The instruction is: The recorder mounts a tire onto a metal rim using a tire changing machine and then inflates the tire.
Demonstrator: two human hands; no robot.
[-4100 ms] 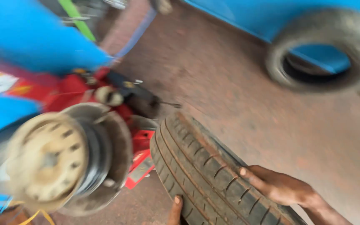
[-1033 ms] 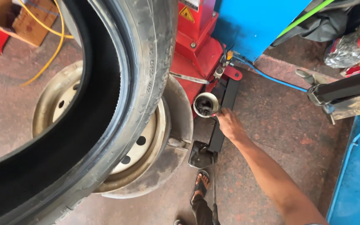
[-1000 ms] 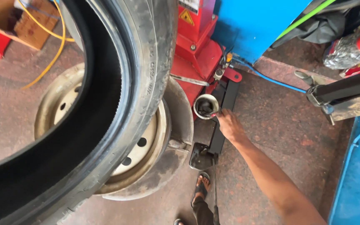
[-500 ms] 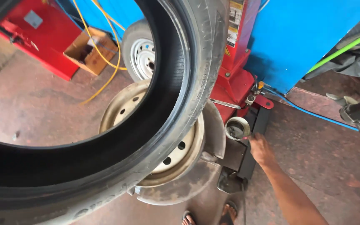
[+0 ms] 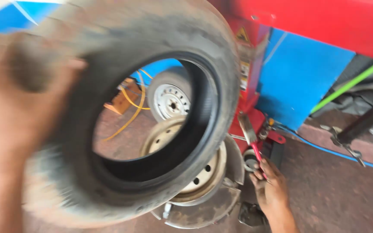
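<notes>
My left hand, blurred and close to the camera, grips the upper left of a worn black tyre and holds it up, tilted over a bare steel rim. The rim lies flat on the turntable of a red tyre machine. My right hand at the lower right is closed on a red-handled tool whose flat grey head points up. The tool sits beside a small round pot on the machine's side.
A second wheel with a white rim stands behind, seen through the tyre's hole. Yellow hose and a cardboard box lie on the floor. A blue panel and a blue hose are to the right.
The tyre has swung up and toward the camera, with my left hand now in view on it. My right hand has lifted the red-handled tool out beside the pot.
</notes>
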